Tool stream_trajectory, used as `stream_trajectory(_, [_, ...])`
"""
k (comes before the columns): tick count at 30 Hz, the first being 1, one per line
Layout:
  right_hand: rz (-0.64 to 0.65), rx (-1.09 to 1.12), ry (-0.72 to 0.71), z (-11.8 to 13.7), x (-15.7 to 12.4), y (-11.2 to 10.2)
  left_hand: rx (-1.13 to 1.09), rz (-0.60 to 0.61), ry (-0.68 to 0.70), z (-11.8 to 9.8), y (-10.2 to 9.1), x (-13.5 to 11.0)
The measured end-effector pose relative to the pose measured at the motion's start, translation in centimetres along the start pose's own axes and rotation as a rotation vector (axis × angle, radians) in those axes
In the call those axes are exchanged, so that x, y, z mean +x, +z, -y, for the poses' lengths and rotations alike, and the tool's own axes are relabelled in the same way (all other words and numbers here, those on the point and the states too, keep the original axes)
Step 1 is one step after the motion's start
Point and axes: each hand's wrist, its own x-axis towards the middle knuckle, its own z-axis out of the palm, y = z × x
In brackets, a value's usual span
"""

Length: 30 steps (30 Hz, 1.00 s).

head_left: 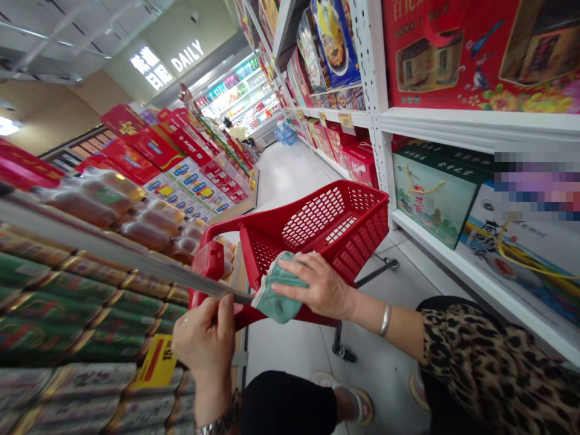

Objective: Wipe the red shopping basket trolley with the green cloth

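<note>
My right hand (317,284) presses a folded teal cloth (277,293) against the near rim of a red shopping basket cart (335,232), fingers wrapped over the cloth. My left hand (206,341) grips the front edge of a grey metal shelf (113,251) that runs in from the left, thumb on top. The cloth touches the end of that shelf edge. The basket looks empty inside.
Stacked green and silver cans (63,314) fill the left shelf, with a yellow price tag (158,359) below. Bottled drinks (131,217) sit above. White shelving (453,127) with gift boxes lines the right. The tiled aisle (290,169) runs ahead.
</note>
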Motion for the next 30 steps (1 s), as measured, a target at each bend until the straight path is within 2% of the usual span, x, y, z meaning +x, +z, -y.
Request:
stream_trajectory(5, [0.001, 0.041, -0.074, 1.1, 0.9, -0.3, 0.003, -0.024, 0.045, -0.1, 0.1, 0.1])
stream_trajectory(14, [-0.030, -0.032, -0.065, 2.0, 0.3, -0.2, 0.001, -0.024, 0.052, -0.1, 0.0, -0.1])
stream_trajectory(24, [-0.032, -0.124, -0.050, -0.8, -2.0, -0.9, -0.030, -0.010, -0.007, 0.2, 0.0, -0.1])
stream_trajectory(30, [0.037, -0.166, -0.039, -3.4, -3.0, -2.2, -0.038, 0.027, -0.056, 0.0, -0.1, 0.1])
